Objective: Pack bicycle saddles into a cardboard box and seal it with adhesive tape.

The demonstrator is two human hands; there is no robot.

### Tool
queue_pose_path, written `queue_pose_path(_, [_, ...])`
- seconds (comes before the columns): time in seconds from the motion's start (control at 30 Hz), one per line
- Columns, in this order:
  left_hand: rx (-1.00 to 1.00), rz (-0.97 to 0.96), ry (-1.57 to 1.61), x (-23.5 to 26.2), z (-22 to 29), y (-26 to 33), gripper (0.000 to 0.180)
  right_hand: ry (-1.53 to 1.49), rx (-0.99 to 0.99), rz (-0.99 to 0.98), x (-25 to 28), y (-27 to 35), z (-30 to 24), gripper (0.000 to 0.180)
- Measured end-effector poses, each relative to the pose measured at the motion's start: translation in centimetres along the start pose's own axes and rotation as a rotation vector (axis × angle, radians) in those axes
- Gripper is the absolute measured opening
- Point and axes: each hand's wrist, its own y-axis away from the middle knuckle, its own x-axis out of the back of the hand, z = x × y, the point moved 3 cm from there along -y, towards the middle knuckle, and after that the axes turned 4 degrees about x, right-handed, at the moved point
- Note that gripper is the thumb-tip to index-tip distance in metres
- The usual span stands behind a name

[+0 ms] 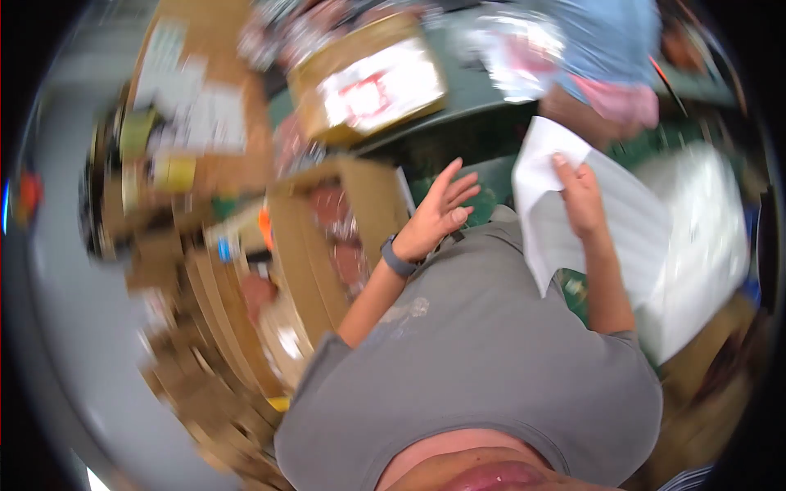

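A: What is held, and where is it?

B: A white sheet, thin and bag-like, is held up in front of the grey shirt by the right hand. Its upper edge is pinched by the fingers, and the rest hangs down toward the person's right side.

A: And the other hand?

B: The left hand is raised beside the sheet, apart from it. Its fingers are spread and loose; nothing is grasped. A dark band is worn at that wrist.

A: How far along can the work be judged?

B: The sheet has been lifted but is gripped on one side only, so it seems an early stage; whatever is to be done with it looks largely undone. The blur leaves this uncertain.

A: What lies around?

B: A pile of white material is seen just right of the sheet. An open cardboard box stands to the left, with flattened cardboard beyond it. A taped carton rests on the dark green bench, and another person's blue garment shows at the top.
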Motion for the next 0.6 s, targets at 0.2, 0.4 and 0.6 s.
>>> queue_pose_path(0.2, [-0.465,0.937,0.107,11.3,0.8,19.6,0.068,0.001,0.135,-1.058,-37.1,3.6,2.8,0.066])
queue_pose_path(0.4, [-0.606,1.598,0.867,23.9,-25.1,42.1,0.06,0.931,1.436,-1.46,-52.6,-1.1,16.6,0.062])
queue_pose_path(0.6, [-0.103,2.264,0.719,19.3,-43.1,51.1,0.068,1.279,1.236,-1.798,-60.4,-12.3,26.0,0.055])
